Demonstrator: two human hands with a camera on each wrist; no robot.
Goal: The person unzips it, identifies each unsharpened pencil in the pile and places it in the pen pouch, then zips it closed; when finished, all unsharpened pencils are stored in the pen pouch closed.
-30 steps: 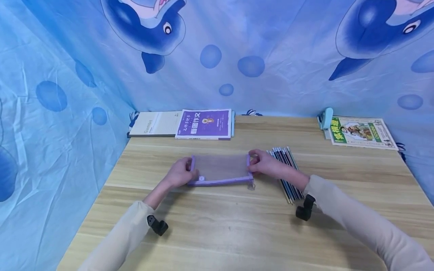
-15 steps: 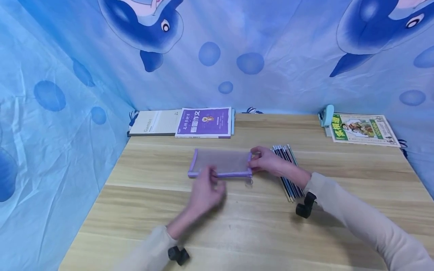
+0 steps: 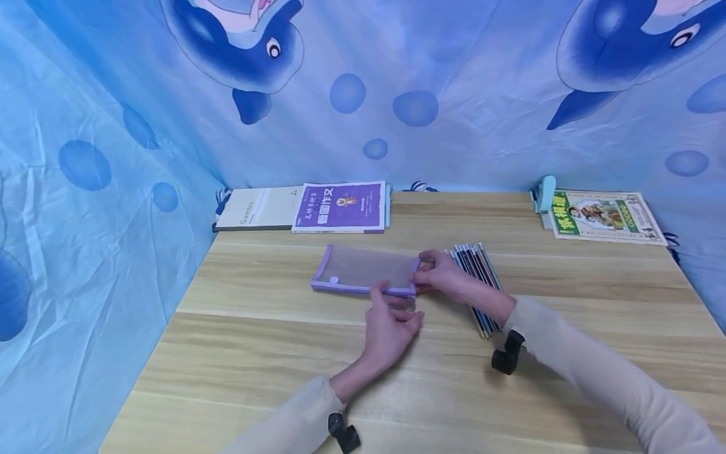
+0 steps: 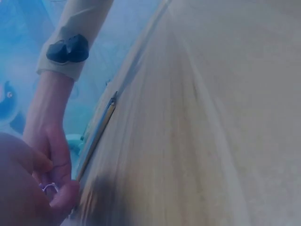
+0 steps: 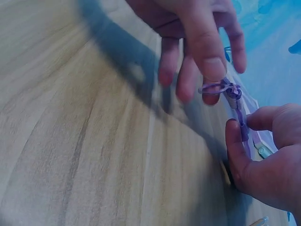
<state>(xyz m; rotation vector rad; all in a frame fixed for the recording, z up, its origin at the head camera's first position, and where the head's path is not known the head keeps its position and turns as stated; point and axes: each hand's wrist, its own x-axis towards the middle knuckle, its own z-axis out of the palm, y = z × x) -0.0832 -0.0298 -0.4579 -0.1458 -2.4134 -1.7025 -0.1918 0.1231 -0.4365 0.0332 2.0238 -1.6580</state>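
A translucent pencil case [image 3: 368, 268] with purple edging lies flat in the middle of the table in the head view. My right hand [image 3: 445, 277] pinches its right edge between thumb and fingers. Just in front of the case's near right corner is my left hand [image 3: 391, 328], its fingers spread by the zip. In the right wrist view, the left thumb and a finger lie on either side of a small zip-pull ring [image 5: 214, 88], without a clear grip on it. A bundle of pencils [image 3: 479, 284] lies right of the case, partly under my right forearm.
At the back left lie a notebook [image 3: 258, 208] and a purple book [image 3: 340, 207]. A light blue stapler [image 3: 545, 194] and a green-and-white booklet [image 3: 607, 216] sit at the back right. Blue dolphin-print cloth [image 3: 317, 151] hangs behind the wooden table [image 3: 272, 340].
My left hand has let go of the case's left edge and moved right to the zip-pull corner. My right hand keeps hold of the right edge; the case now lies slightly turned.
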